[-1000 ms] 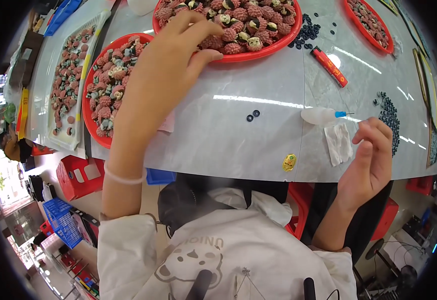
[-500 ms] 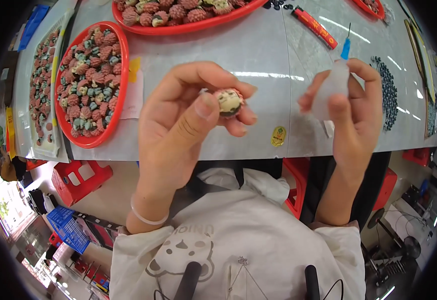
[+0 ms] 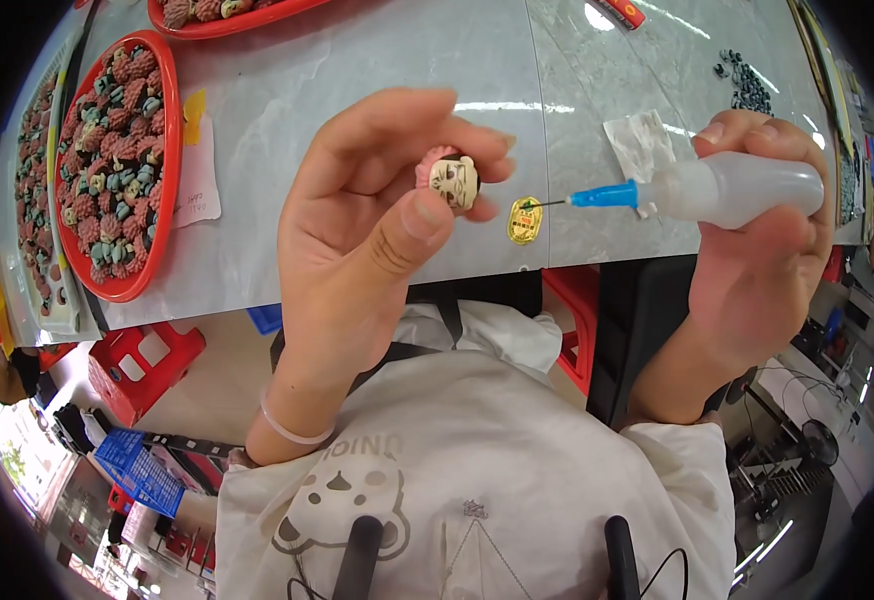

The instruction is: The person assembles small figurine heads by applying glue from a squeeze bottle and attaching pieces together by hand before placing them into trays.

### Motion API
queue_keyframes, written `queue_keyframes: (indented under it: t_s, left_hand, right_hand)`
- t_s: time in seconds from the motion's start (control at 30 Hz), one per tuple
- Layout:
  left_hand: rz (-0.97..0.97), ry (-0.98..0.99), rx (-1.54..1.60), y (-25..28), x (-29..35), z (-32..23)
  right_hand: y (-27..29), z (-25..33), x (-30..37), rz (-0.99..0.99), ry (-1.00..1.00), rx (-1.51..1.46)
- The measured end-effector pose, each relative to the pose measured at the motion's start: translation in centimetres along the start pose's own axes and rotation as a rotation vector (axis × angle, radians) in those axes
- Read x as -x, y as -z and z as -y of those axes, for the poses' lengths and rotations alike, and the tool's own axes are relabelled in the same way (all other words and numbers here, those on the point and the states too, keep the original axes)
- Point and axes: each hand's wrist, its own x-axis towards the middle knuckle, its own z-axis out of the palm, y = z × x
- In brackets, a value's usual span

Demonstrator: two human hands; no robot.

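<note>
Between thumb and fingertips, my left hand [image 3: 342, 220] pinches a small figurine head [image 3: 454, 183] with a cream face, dark painted features and pink ridged hair. Its face is turned toward me. My right hand [image 3: 752, 280] is wrapped around a translucent squeeze bottle [image 3: 737, 188] lying nearly level in the grip. The bottle's blue needle tip [image 3: 605, 195] points left at the figurine head, a short gap away from it. Behind the thin needle, a gold oval sticker [image 3: 525, 222] is stuck to the table.
A red oval basket [image 3: 170, 150] full of pink and grey-green pieces stands at the left, beside a white tray [image 3: 67, 318] of similar pieces. Another red basket [image 3: 242, 25] is at the far edge. Crumpled white paper [image 3: 641, 142] and dark beads [image 3: 747, 90] lie at the right.
The bottle has tipped from upright to level, its needle swinging round to the left. The figurine head has been turned in my left fingers. The view has shifted, so the table items appear higher.
</note>
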Motion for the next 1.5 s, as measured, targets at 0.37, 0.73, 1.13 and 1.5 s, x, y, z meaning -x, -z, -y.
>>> queue_keyframes:
  t_s: [0.37, 0.73, 1.13, 1.5]
  left_hand:
    - [-0.022, 0.079, 0.007, -0.2, 0.3, -0.1]
    - [0.004, 0.046, -0.048, 0.0, 0.3, 0.6]
    - [-0.066, 0.054, 0.058, -1.3, 0.0, 0.6]
    - [-0.125, 0.036, -0.102, -1.0, 0.3, -0.2]
  right_hand:
    - [-3.0, 1.7, -0.1, -0.244, -0.075, 0.176]
    - [0.8, 1.1, -0.8, 0.238, 0.591, 0.504]
    - [-0.7, -2.6, -1.1, -0.228, 0.133, 0.115]
    - [6.6, -5.2, -3.7, -0.343, 0.134, 1.019]
